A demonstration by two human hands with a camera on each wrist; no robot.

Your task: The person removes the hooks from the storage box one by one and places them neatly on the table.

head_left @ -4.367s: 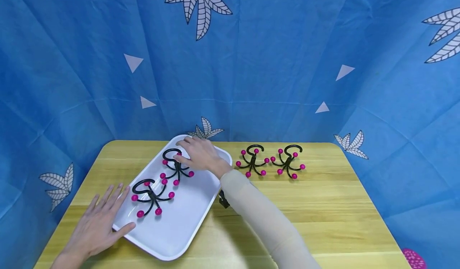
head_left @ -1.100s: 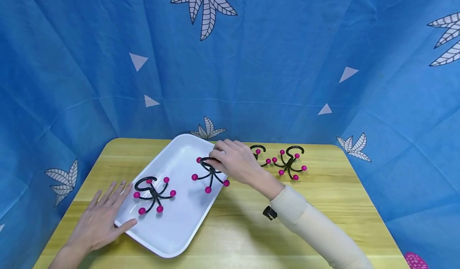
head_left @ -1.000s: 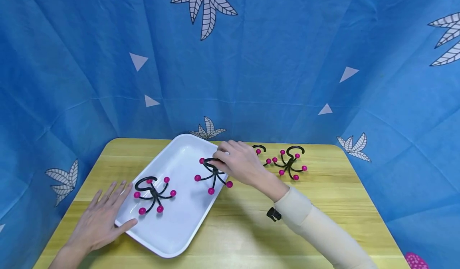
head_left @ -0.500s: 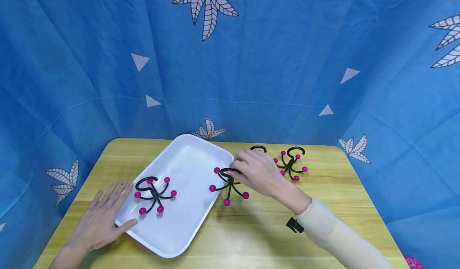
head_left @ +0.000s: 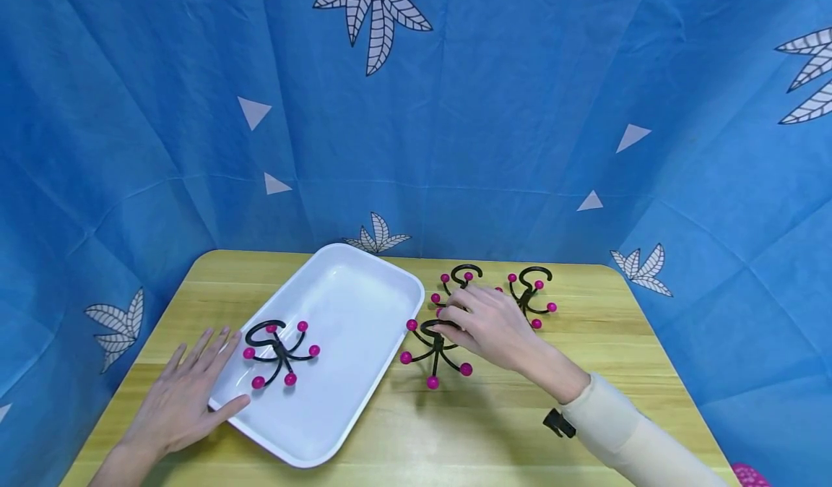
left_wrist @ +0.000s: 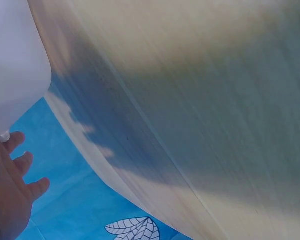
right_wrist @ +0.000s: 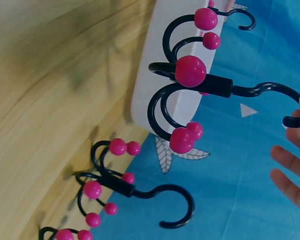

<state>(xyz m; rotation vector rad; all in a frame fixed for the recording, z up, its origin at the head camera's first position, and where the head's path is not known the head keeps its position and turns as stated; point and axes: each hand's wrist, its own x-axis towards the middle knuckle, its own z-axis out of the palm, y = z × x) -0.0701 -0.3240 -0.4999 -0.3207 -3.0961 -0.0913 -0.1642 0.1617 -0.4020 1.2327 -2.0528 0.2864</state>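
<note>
My right hand [head_left: 489, 326] pinches the curved top of a black hook hanger [head_left: 436, 342], whose several curved arms end in pink balls. It is held upright over the wooden table, just right of the tray; the right wrist view shows its black stem [right_wrist: 212, 84] and the fingers at its hook. My left hand [head_left: 175, 397] lies with straight, spread fingers at the near left rim of the white tray [head_left: 357, 313]. Another such hanger [head_left: 279, 351] stands inside the tray, near that hand.
Two more matching hangers stand at the back right of the table: one [head_left: 466, 266] partly hidden behind my right hand, the other [head_left: 525, 298] farther right. A blue patterned curtain [head_left: 494, 111] closes off the back and sides. Bare wood [head_left: 617, 357] extends to the right.
The right hand took the hanger from the far part of the tray and has carried it right and nearer, past the rim and over the table. The left hand and tray stay put.
</note>
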